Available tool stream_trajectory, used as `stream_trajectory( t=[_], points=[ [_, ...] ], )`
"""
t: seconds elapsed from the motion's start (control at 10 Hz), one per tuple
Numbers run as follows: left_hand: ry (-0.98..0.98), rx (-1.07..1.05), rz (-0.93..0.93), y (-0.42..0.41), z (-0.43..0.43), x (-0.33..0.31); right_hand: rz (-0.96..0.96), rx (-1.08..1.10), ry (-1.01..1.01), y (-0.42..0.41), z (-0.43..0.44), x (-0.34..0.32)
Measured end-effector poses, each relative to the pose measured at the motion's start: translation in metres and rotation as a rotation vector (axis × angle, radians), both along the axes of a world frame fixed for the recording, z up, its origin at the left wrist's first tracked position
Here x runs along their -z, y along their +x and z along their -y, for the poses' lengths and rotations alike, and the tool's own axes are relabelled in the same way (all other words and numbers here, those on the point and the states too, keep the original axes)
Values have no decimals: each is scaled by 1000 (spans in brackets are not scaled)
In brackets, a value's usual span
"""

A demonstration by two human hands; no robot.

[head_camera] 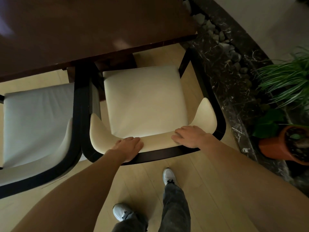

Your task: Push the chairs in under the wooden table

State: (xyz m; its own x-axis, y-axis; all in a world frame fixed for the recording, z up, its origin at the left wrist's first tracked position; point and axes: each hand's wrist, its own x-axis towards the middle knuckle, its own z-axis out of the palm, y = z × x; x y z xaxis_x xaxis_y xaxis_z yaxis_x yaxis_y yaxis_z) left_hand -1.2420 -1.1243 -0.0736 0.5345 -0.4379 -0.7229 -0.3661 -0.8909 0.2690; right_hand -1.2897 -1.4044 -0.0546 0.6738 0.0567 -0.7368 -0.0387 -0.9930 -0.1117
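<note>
A dark-framed chair with a cream seat (143, 99) stands in front of me, its front edge just at the rim of the dark wooden table (87, 27). My left hand (129, 147) and my right hand (189, 135) both grip the top of its curved cream backrest, fingers curled over the padded edge. A second chair with a pale grey-white seat (36, 121) stands to the left, side by side with the first; its seat front lies short of the table edge.
A dark marble ledge (234, 84) with pebbles runs along the right of the chair. A terracotta plant pot (280, 146) and a striped-leaf plant (287, 81) sit on it. My feet in white shoes stand on pale wood floor behind the chair.
</note>
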Motion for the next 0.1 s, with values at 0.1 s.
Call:
stream_trajectory(
  t=[0.1],
  points=[
    [63,-16,-68,20,-6,-19,-75,106,49,13,-10,-24]
  ],
)
